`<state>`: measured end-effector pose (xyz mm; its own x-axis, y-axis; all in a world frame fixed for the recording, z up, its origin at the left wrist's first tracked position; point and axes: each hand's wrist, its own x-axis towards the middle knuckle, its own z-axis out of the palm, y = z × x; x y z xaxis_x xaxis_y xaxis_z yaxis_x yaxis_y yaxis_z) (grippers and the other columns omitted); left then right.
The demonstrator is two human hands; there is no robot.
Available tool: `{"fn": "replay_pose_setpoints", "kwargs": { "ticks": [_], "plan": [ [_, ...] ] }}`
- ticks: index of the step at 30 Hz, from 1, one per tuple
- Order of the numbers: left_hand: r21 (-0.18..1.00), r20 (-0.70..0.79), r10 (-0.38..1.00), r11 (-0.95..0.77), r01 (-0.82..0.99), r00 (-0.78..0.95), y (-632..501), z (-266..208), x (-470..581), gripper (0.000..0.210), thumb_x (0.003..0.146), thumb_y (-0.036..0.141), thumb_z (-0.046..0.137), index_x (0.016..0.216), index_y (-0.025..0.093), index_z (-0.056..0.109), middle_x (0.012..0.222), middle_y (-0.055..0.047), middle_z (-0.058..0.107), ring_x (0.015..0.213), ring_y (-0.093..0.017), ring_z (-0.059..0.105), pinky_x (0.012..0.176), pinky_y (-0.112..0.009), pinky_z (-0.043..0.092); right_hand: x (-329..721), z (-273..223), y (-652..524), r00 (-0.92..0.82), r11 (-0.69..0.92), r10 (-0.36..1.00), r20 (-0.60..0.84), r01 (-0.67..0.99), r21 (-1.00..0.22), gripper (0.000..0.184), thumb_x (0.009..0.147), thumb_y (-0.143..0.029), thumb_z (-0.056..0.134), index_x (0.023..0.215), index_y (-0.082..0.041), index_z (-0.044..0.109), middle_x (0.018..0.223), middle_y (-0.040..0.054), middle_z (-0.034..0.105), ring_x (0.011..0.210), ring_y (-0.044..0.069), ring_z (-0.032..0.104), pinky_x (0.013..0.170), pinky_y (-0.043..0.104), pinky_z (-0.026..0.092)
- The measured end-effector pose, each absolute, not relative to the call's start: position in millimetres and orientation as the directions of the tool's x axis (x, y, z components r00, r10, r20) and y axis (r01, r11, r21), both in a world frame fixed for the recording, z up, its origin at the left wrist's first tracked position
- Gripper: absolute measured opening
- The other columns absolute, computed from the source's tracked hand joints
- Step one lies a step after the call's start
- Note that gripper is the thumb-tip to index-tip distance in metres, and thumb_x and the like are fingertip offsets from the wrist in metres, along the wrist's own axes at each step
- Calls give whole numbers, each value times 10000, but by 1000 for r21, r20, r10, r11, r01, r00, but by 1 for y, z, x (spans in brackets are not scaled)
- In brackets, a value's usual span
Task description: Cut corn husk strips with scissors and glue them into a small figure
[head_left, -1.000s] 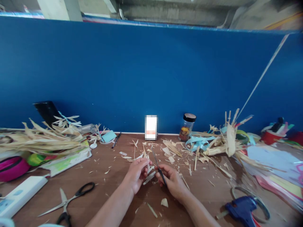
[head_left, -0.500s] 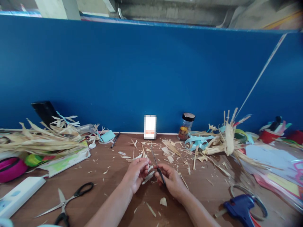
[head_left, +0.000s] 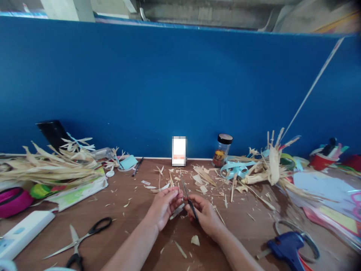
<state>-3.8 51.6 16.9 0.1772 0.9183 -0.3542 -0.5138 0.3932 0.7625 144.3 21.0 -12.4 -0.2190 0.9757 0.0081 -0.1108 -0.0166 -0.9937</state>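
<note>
Dark-handled scissors (head_left: pixel 192 209) in the right grip (head_left: pixel 205 216), over the brown counter (head_left: pixel 128 210), directly in front of the person. Thumb and fingers wrapped round the handle end; blade end points away from the body. Left grip (head_left: pixel 165 207) just beside, thumb and fingertips drawn together; from where I stand, cannot tell whether a sliver is pinched there. Pale strip (head_left: pixel 177 212) shows between the two hands.

Past the fingertips: dry husk scraps (head_left: pixel 203 177), scattered thickly. Lit screen (head_left: pixel 179 151), blurred, upright before the blue partition (head_left: pixel 180 82). Black-lidded jar (head_left: pixel 221 152) standing to its right, light-blue ribbon (head_left: pixel 237 169) beside the jar, then a tied-looking husk bundle (head_left: pixel 274 165).

Near right: blue glue gun (head_left: pixel 289 244), lying down. Near left: second scissors (head_left: pixel 76 242), flat, blades spread; white power strip (head_left: pixel 26 230) farther left. Behind these, heaped long husks (head_left: pixel 50 167).
</note>
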Motion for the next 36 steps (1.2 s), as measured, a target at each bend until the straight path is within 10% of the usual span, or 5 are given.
{"fn": "replay_pose_setpoints", "kwargs": {
  "ticks": [36],
  "plan": [
    [788,-385,915,396,-472,125,49,17,-4,180,655,238,684,715,120,562,510,35,505,419,-24,460,421,-112,388,141,-6,14,-311,5,950,12,-24,-1000,266,750,-338,602,948,-160,602,584,-33,497,505,77,396,458,176,314]
  ]
}}
